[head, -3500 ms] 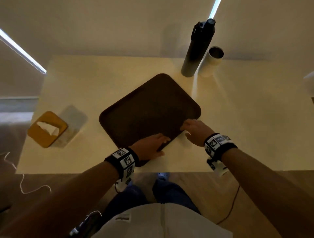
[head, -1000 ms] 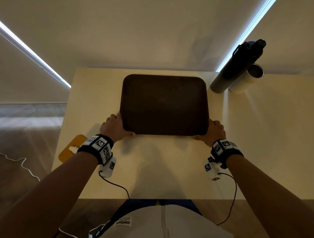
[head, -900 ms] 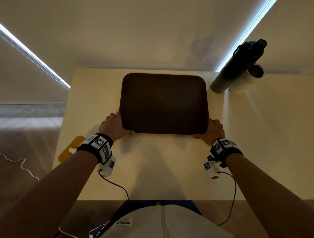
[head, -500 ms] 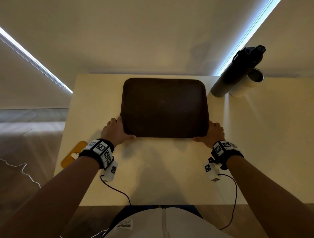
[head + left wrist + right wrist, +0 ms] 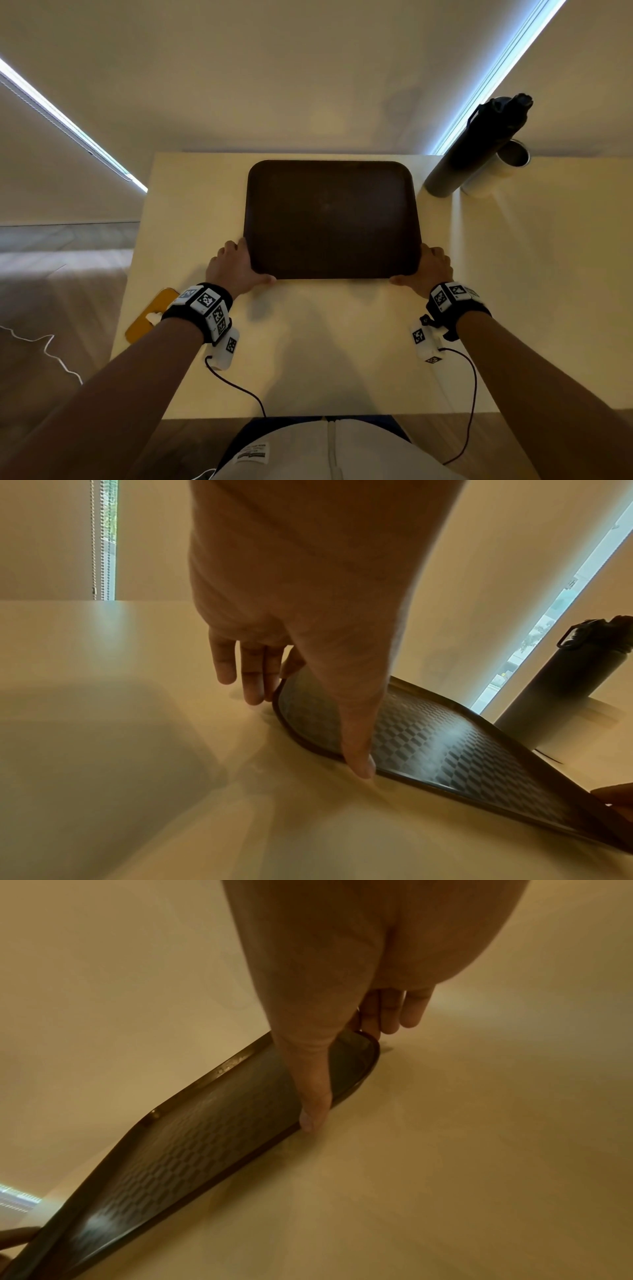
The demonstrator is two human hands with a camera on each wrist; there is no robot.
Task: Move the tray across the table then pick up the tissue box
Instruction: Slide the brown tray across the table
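The dark brown tray (image 5: pixel 332 219) lies flat and square on the far half of the cream table (image 5: pixel 342 349), its far edge close to the table's back edge. My left hand (image 5: pixel 236 265) is at its near left corner, the thumb (image 5: pixel 356 750) along the near rim and the straight fingers (image 5: pixel 253 685) down beside the left side. At the near right corner, my right hand (image 5: pixel 430 269) touches it the same way, thumb (image 5: pixel 315 1104) on the rim. The yellow tissue box (image 5: pixel 145 322) sits at the table's left edge, partly hidden behind my left wrist.
A tall dark bottle (image 5: pixel 479 147) and a pale cup (image 5: pixel 507 164) stand at the back, just right of the tray. Wrist-camera cables trail over the near table edge. A wall runs behind the table; floor lies to the left.
Since 3.5 s ago the tray has gone from askew near the front to square at the back. Over the last second, tray and hands have barely shifted.
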